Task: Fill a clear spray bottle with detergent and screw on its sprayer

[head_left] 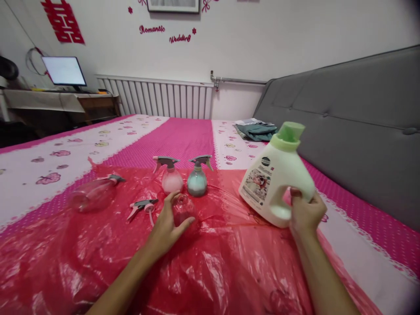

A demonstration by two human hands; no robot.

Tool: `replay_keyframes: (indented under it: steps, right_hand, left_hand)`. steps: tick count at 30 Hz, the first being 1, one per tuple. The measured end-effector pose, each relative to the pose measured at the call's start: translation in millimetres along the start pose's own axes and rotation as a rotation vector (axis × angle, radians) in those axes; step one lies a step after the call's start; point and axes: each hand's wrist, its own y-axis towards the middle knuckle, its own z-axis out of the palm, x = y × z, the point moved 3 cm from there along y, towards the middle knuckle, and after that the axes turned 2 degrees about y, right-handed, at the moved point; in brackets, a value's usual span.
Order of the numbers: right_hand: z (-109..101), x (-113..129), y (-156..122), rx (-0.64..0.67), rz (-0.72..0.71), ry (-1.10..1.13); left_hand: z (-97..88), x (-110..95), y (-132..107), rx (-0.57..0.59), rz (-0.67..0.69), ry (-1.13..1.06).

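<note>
White wall (243, 48), "Romantic Wedding" lettering (152, 29); jug (278, 175) with unreadable label (258, 185)

The right hand (307, 209) grips a tilted jug (274, 175). The left hand (166, 224) curls around an open bottle (185, 213) on red plastic (213, 271) covering a bed (192, 133); a pink sprayer (172, 180) and blue sprayer (197, 181) stand behind.

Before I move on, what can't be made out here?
Head view: left side of the open bottle, hidden by the left hand.
Head view: part of the jug handle, hidden by the right hand.
Head view: label, print too small to read.
Head view: wall picture, cut off by the top edge.
</note>
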Motion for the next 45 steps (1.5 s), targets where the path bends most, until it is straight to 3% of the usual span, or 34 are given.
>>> replay_keyframes:
  steps: [3,6,11,16,19,22,24,27,29,33,39,45]
  right_hand:
    - [-7.1,13.0,1.9,-0.072,-0.041,0.083]
    - [-7.3,22.7,-3.9,-0.033,-0.068,0.142]
    - [1.1,23.9,-20.5,0.233,-0.047,0.113]
    - [9.8,29.7,-30.0,0.505,-0.04,0.071]
    - [11.2,35.1,-32.9,0.561,-0.05,0.06]
    - [11.1,38.2,-35.7,0.589,-0.06,0.048]
    - [10.9,39.5,-36.9,0.599,-0.064,0.042]
    - [11.1,41.2,-37.2,0.612,-0.071,0.035]
    - [11.2,41.9,-37.0,0.626,-0.079,0.032]
    - [11.5,41.5,-37.7,0.668,-0.093,0.029]
    - [13.9,40.5,-41.0,0.712,-0.109,0.018]
    - [18.7,40.7,-38.5,0.706,-0.139,0.01]
  left_hand:
    - [1.4,0.9,-1.0,0.003,0.009,0.053]
    - [2.7,0.7,-1.5,0.005,0.014,0.065]
    - [-1.5,2.8,-1.3,-0.038,0.037,0.051]
    - [-20.2,-0.3,-0.1,-0.202,0.119,0.073]
    - [-40.5,-29.5,6.9,-0.266,0.229,0.111]
    - [-61.8,-83.9,24.7,-0.232,0.406,0.107]
    - [-70.4,-124.6,43.4,-0.14,0.533,0.131]
    - [-70.3,-174.2,75.6,-0.019,0.705,0.299]
    - [-61.9,-194.4,93.9,0.042,0.832,0.494]
    - [-43.8,-205.6,115.6,0.117,0.927,0.694]
    - [-35.9,-204.1,117.1,0.051,0.849,0.75]
    - [-31.2,-216.1,110.6,0.04,0.757,0.807]
